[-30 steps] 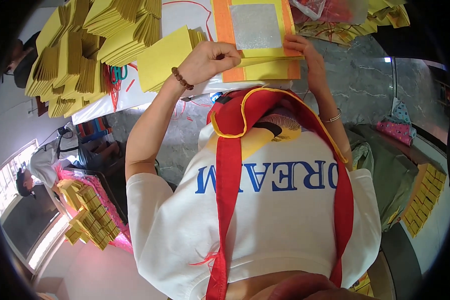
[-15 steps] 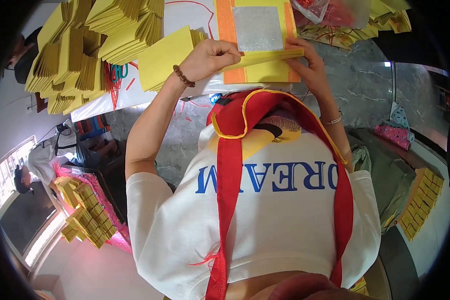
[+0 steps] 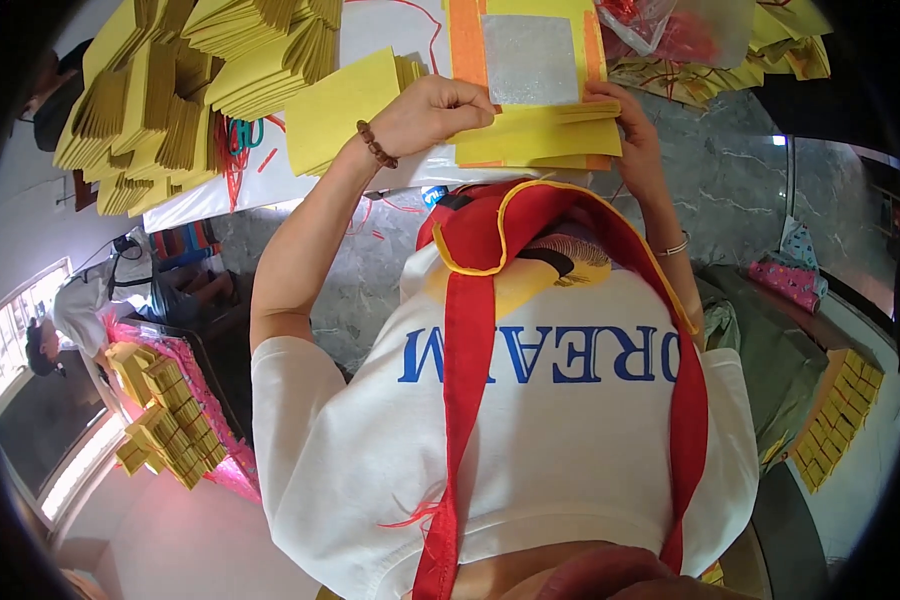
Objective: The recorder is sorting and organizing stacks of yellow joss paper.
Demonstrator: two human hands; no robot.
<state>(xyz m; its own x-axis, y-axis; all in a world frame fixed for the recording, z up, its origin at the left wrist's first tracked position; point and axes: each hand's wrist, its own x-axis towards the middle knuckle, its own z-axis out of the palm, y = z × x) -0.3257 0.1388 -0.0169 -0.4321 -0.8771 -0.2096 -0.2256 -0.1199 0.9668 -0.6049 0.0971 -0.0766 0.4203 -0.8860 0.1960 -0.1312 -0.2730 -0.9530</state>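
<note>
A yellow paper sheet (image 3: pixel 593 40) with orange side bands and a silver square (image 3: pixel 530 58) lies on the white-covered table before me. Across its near part runs a folded yellow flap (image 3: pixel 535 138). My left hand (image 3: pixel 442 108) is closed at the left end of the fold, fingers curled and thumb pressed on the paper. At the right end, my right hand (image 3: pixel 632 128) pinches the fold's edge between thumb and fingers. A stack of plain yellow paper (image 3: pixel 342 112) sits just left of my left hand. Whether several sheets lie under the flap, I cannot tell.
Fanned bundles of yellow paper (image 3: pixel 140 100) cover the table's left. Green-handled scissors (image 3: pixel 240 136) and red string (image 3: pixel 232 180) are beside them. A clear plastic bag (image 3: pixel 675 35) with red contents lies at the far right. Another person (image 3: pixel 90 300) is at the left.
The fold has widened from a thin raised strip into a broad flap lying over the sheet's near part. Both hands keep their grip at its ends. The view has shifted slightly.
</note>
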